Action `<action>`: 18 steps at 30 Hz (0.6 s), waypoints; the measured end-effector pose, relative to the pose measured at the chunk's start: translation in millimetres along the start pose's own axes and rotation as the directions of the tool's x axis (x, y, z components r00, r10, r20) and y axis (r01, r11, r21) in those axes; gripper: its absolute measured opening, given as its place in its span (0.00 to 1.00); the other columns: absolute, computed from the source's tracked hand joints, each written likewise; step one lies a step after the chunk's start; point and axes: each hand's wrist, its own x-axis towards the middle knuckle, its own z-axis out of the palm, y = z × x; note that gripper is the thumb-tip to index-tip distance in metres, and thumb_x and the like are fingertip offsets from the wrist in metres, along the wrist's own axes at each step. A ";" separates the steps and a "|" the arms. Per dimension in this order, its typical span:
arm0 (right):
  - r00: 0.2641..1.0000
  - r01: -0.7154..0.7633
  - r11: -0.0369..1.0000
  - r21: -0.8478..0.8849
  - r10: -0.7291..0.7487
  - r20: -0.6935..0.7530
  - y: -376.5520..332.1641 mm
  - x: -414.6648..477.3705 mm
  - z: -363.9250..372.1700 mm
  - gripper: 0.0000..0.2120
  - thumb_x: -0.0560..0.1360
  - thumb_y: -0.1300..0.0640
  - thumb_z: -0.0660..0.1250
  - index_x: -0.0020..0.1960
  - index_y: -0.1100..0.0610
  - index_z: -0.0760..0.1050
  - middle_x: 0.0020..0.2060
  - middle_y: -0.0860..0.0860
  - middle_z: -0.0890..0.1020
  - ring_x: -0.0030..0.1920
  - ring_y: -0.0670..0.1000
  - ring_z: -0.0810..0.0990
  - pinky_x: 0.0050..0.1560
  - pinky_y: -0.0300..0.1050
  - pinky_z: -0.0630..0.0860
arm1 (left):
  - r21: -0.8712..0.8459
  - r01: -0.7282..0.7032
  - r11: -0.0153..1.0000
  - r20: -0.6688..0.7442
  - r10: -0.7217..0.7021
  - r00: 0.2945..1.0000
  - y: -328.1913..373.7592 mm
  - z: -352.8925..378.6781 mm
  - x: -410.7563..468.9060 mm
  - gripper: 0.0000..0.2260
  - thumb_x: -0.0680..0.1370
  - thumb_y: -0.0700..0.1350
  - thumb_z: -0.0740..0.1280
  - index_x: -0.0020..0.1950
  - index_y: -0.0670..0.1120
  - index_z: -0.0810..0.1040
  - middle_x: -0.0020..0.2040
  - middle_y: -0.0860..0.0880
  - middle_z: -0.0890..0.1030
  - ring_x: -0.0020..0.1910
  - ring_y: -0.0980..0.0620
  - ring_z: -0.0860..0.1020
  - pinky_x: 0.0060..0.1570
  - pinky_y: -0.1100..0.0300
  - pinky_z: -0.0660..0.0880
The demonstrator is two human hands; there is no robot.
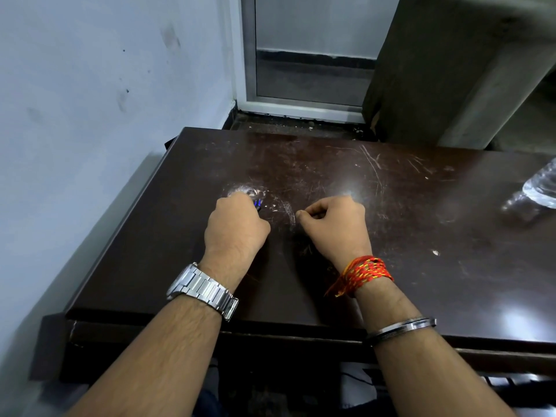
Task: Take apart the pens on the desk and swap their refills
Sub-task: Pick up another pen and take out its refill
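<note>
Two blue tips, apparently pens (257,204), poked out past the knuckles of the left hand (233,224), curled into a fist around them over the dark, scratched desk (391,236); barrels hidden, colour and shape otherwise unreadable. Right hand (334,227) just beside, apart from the left, fingers curled, thumb pressed to forefinger; whether pinching anything, impossible to tell. Clear plastic bottle (541,188) at the desk's far right edge.

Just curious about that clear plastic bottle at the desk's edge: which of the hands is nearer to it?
Right. The right hand rests mid-desk, nearer the bottle; the left hand lies farther away, on the right hand's other side.
</note>
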 end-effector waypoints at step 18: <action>1.000 0.004 1.000 -0.016 -0.004 0.021 0.8 0.3 1.2 0.09 0.74 0.52 0.72 0.35 0.50 0.81 0.28 0.42 0.79 0.38 0.41 0.78 0.46 0.36 0.75 | -0.075 0.062 0.995 0.094 -0.055 0.994 2.0 -2.4 -0.2 0.10 0.71 0.44 0.71 0.38 0.45 0.71 0.36 0.48 0.73 0.30 0.52 0.71 0.23 0.60 0.62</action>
